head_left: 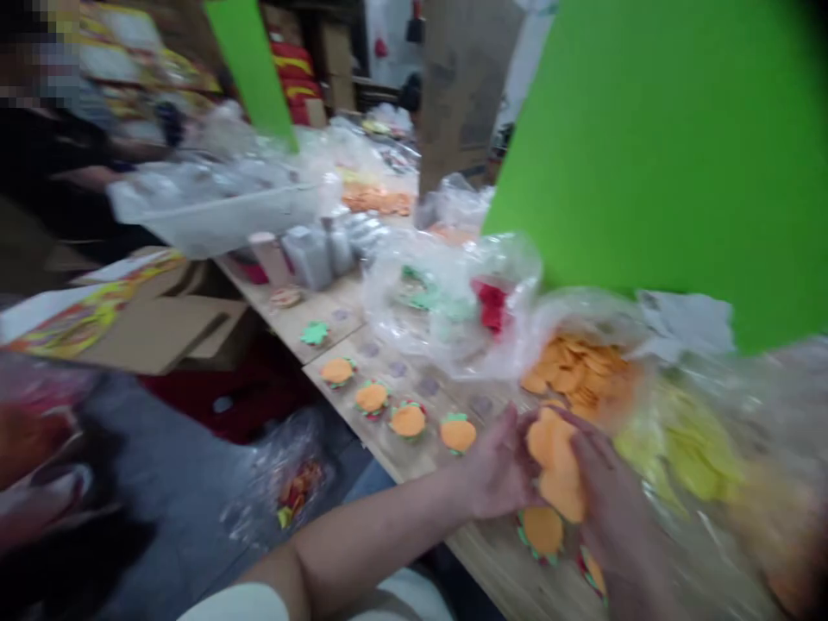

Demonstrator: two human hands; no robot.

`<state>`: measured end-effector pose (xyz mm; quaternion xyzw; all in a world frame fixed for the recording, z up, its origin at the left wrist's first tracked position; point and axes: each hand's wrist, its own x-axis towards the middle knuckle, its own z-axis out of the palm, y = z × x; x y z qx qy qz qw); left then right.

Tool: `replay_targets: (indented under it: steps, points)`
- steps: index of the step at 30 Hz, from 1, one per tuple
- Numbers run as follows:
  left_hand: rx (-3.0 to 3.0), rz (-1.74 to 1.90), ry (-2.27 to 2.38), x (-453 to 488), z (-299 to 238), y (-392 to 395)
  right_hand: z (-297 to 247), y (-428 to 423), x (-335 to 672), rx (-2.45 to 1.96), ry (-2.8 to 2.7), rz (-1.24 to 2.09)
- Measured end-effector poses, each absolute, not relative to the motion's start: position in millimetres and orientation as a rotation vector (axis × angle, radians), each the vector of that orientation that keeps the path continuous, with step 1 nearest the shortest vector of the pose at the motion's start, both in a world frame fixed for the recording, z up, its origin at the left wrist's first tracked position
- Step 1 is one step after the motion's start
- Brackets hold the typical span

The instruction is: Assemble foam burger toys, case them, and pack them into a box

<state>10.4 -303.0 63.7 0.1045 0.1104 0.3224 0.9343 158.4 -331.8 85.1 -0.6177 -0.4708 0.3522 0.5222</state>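
Several flat, soft-looking orange rounds (560,466) overlap between my two hands, above the table. My left hand (495,474) curls against their left side, its fingertips partly hidden behind them. On the other side my right hand (611,487) grips them, blurred by motion. Below lies a small layered toy burger stack (542,530) with an orange top and green frilly edge. Another stack (592,569) is partly covered by my right hand. To the left, a row of similar stacks (407,420) runs along the table edge, ending with a green frilly piece (315,334) on top.
An open bag of orange rounds (582,371) and yellow pieces (695,453) lie right. A clear bag (446,302) holds green and red pieces. Farther back stand a plastic bin (226,216) and green panel (679,155). Cardboard boxes (161,323) and a person (52,172) are left.
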Motion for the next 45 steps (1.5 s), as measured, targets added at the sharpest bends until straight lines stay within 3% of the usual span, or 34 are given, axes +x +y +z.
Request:
replay_targets:
  steps: [2, 6, 9, 22, 29, 33, 39, 41, 45]
  points:
    - [0.088, 0.766, 0.22, -25.9, 58.1, -290.5, 75.6, -311.0, 89.2, -1.406, -1.422, 0.772]
    - [-0.008, 0.923, 0.273, -125.1, 61.1, -289.1, 67.8, -280.2, -1.1, -1.238, -2.054, 0.273]
    - [-0.025, 1.042, 0.358, -185.5, 65.8, -293.3, 67.0, -266.6, -44.5, -1.039, -2.28, 0.187]
    - [0.049, 1.211, 0.755, -275.7, 48.5, -288.8, 57.4, -235.8, -143.0, -0.95, -2.258, 0.813]
    - [0.138, 1.488, 0.926, -293.2, 34.1, -287.1, 47.6, -235.5, -174.7, -0.822, -2.351, 0.826]
    - [0.15, 1.482, 0.955, -303.9, 34.7, -287.7, 44.3, -226.6, -183.1, -0.944, -2.125, 1.11]
    - [0.223, 1.45, 1.006, -310.5, 38.8, -288.0, 34.7, -216.4, -196.3, -1.166, -1.29, 1.771]
    - [0.228, 1.445, 1.018, -313.3, 37.6, -288.0, 31.8, -212.0, -196.8, -1.16, -1.238, 1.804]
    - [0.329, 1.417, 1.154, -327.5, 30.6, -292.8, 26.7, -182.7, -195.3, -1.285, -1.257, 1.546]
